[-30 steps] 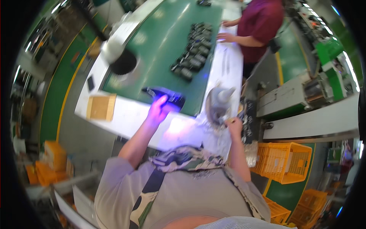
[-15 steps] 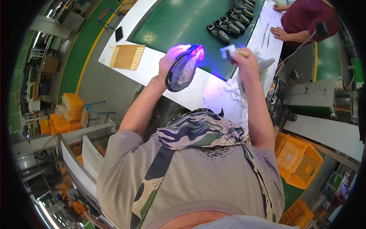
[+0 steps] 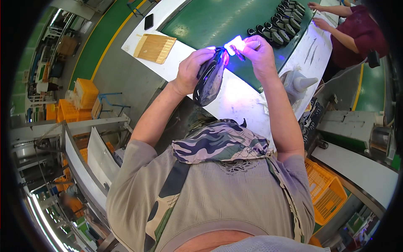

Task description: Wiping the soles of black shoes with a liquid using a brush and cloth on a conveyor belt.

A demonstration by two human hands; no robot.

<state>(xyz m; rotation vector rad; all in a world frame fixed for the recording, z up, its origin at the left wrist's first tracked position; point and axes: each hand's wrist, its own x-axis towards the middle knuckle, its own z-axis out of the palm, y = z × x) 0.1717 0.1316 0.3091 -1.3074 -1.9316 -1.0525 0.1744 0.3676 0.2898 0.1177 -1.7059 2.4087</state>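
In my left hand I hold a black shoe upper, its greyish underside turned partly to the right and one end pointing away from me. My fingers wrap round its far left side. My right hand pinches a small brush, whose pale head glows under a violet-blue light. The brush head is at the far end of the shoe upper; glare hides whether they touch. Beside my right wrist, a white nozzle bottle lies tilted in a whitish container on the white table edge.
Several black shoes stand in rows on the green belt. A tan cardboard piece and a black phone lie at the left. Across the right side works a person in a maroon shirt. An orange crate stands low at the right.
My right hand has brought the brush leftward and up to the far end of the shoe upper. My left hand has turned the shoe upper more on its side. The whole view has shifted slightly.
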